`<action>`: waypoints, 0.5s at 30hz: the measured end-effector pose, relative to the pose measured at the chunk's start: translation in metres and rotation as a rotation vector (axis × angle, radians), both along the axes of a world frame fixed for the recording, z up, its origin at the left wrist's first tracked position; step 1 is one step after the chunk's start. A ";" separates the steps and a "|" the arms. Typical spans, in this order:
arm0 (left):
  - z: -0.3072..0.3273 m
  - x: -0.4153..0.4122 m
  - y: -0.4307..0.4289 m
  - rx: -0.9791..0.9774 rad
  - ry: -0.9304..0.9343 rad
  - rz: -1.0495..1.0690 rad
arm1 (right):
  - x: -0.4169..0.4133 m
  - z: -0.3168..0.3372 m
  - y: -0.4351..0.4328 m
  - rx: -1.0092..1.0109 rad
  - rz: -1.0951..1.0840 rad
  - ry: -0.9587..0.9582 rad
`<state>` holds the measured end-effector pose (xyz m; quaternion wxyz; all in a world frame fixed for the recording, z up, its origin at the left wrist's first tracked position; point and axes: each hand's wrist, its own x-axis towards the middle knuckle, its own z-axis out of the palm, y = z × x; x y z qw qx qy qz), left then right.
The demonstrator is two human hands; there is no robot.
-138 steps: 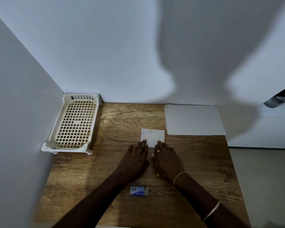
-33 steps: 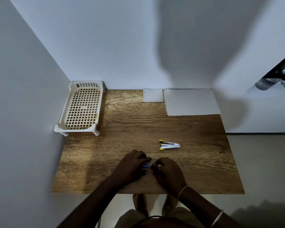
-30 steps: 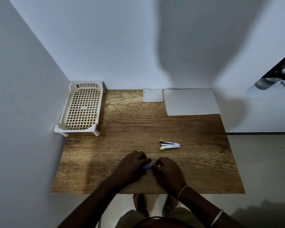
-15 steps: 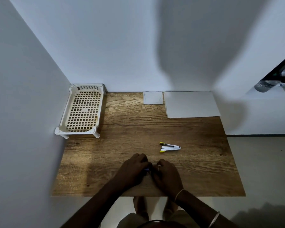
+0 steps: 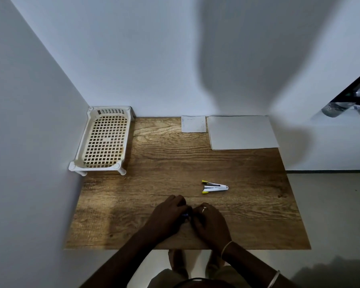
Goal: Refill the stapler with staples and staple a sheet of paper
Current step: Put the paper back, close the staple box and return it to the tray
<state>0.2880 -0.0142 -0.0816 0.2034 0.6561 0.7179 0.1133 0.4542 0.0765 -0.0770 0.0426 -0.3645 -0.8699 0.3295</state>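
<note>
Hands come first: the left hand (image 5: 168,213) and the right hand (image 5: 210,220) sit close together near the front edge of the wooden table (image 5: 247,215). Their fingers curl in around a small blue box (image 5: 185,215). Only a tiny bit of blue peeks out between them. I think it is the staple box, but most of it is hidden, so I cannot tell if it is open. Both hands look like they are pinching it.

The stapler (image 5: 215,187) lies a little way past the hands, farther from the person and a bit to the right. It is open, with two yellow tips pointing left and the joined end pointing right. So its long side runs left to right across the table. Nothing touches it. The right hand is the nearer one, so I think that hand should reach for it once the staples are out.

The big sheet of paper (image 5: 242,132) rests at the far right of the table, against the wall. A small paper square (image 5: 193,124) lies just beside it. Both are well apart from the hands.

A white basket (image 5: 104,140) stands in the far left corner.
</note>
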 end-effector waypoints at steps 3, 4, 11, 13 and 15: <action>-0.002 0.000 -0.001 -0.007 -0.019 0.023 | 0.001 0.004 0.001 -0.086 -0.111 0.047; -0.003 0.000 -0.001 -0.014 -0.022 0.034 | 0.002 0.004 0.001 -0.115 -0.156 0.068; -0.009 0.002 -0.004 -0.022 -0.103 0.146 | -0.008 0.006 0.009 -0.284 -0.306 0.023; -0.012 0.003 -0.005 -0.015 -0.140 0.184 | -0.013 0.007 0.011 -0.282 -0.277 -0.010; -0.013 0.004 -0.006 -0.010 -0.152 0.203 | -0.015 0.007 0.011 -0.308 -0.276 -0.004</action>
